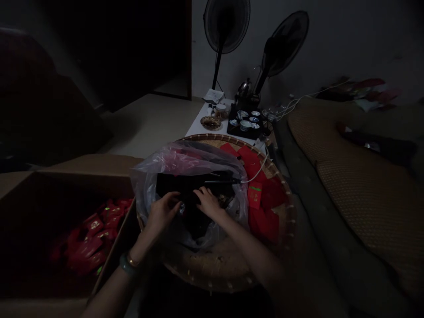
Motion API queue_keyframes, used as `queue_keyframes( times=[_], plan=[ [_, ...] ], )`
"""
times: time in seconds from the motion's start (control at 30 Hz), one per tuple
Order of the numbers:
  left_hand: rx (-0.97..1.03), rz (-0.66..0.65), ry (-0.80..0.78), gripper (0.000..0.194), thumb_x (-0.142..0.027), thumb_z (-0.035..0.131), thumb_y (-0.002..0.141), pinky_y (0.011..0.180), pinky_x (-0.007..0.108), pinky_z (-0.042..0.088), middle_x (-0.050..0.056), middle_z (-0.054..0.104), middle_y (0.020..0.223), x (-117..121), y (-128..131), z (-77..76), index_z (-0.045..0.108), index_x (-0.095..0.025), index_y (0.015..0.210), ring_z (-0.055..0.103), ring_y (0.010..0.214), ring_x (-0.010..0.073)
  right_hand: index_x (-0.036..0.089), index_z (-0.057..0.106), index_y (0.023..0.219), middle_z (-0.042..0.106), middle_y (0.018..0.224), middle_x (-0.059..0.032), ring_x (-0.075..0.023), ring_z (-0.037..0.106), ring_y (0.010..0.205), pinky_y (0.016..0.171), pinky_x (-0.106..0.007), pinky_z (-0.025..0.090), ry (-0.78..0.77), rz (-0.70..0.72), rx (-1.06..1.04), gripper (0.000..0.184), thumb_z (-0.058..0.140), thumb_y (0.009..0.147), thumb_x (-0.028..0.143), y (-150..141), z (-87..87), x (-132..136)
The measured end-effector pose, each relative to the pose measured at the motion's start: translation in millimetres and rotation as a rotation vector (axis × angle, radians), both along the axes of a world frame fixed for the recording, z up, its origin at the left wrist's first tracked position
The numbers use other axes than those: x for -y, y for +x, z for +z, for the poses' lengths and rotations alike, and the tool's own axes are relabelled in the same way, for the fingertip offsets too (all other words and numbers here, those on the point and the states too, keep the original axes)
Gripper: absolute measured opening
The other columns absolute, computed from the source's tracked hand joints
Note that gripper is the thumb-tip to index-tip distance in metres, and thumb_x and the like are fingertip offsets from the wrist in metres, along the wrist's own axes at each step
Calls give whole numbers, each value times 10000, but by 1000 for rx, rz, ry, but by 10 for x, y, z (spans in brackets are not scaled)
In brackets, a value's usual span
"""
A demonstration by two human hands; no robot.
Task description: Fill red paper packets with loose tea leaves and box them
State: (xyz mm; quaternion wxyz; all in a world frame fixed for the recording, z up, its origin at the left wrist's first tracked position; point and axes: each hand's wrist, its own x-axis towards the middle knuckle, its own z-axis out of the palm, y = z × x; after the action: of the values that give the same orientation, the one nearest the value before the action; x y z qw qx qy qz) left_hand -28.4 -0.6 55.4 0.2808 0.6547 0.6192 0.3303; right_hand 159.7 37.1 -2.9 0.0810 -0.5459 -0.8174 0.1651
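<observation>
A clear plastic bag (pixel 145 179) lies open on a round woven tray (pixel 212 267), with dark contents too dim to name. My left hand (pixel 164 212) reaches in at the bag's left side, fingers curled towards the thumb beside a small shiny bit (pixel 182 207); what it pinches is lost in the dark. To its right, my right hand (pixel 209 203) rests over the dark contents with its fingers partly spread. Just beyond it lies a slim black rod (pixel 228 181) with a white cable. Red packets (pixel 255 195) cover the tray's right side.
On the left stands an open cardboard box (pixel 89 165) holding several red packets (pixel 94 225). Behind the tray, a white table (pixel 195 128) carries a black tea tray with cups (pixel 245 126). Two fans (pixel 227 26) stand farther back. A couch with a woven mat (pixel 351 185) runs along the right.
</observation>
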Motion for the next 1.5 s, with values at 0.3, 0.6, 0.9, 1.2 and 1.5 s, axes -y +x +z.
queue_keyframes(
  times=[0.3, 0.6, 0.9, 1.2, 1.5],
  plan=[
    [-83, -2, 87, 168, -317, 593, 743, 659, 277, 498, 41, 734, 800, -31, 9, -7, 709, -209, 800, 670, 714, 204, 179, 624, 871, 615, 868, -11, -156, 570, 853, 793, -286, 443, -188, -243, -697, 233, 589, 663, 82, 141, -155, -93],
    [-195, -67, 162, 146, -225, 552, 762, 681, 278, 509, 46, 722, 786, -25, 172, -57, 691, -187, 782, 666, 704, 184, 142, 597, 863, 651, 783, -34, -120, 613, 691, 543, -186, 459, -1096, -684, -1818, 165, 550, 706, 129, 340, 49, 97],
    [-222, -90, 101, 128, -180, 554, 752, 647, 265, 479, 47, 698, 763, 0, 191, -9, 676, -168, 785, 645, 692, 172, 119, 582, 902, 673, 828, -101, -193, 644, 830, 693, -325, 531, -1345, -754, -2061, 351, 321, 914, 355, 238, 261, 231],
    [-250, -84, 30, 119, -183, 570, 740, 632, 249, 449, 43, 690, 737, -72, 284, 15, 686, -171, 764, 637, 690, 167, 88, 626, 850, 680, 844, -104, -164, 661, 797, 685, -243, 518, -1219, -509, -1793, 263, 403, 883, 224, 276, 566, 237],
    [-185, -88, -65, 126, -172, 607, 711, 630, 247, 442, 40, 717, 780, -213, 432, 31, 702, -183, 794, 658, 724, 178, 103, 656, 822, 659, 797, -68, -148, 620, 807, 807, -323, 501, -1064, -322, -1543, 159, 555, 814, 226, 214, 810, 199]
  ],
)
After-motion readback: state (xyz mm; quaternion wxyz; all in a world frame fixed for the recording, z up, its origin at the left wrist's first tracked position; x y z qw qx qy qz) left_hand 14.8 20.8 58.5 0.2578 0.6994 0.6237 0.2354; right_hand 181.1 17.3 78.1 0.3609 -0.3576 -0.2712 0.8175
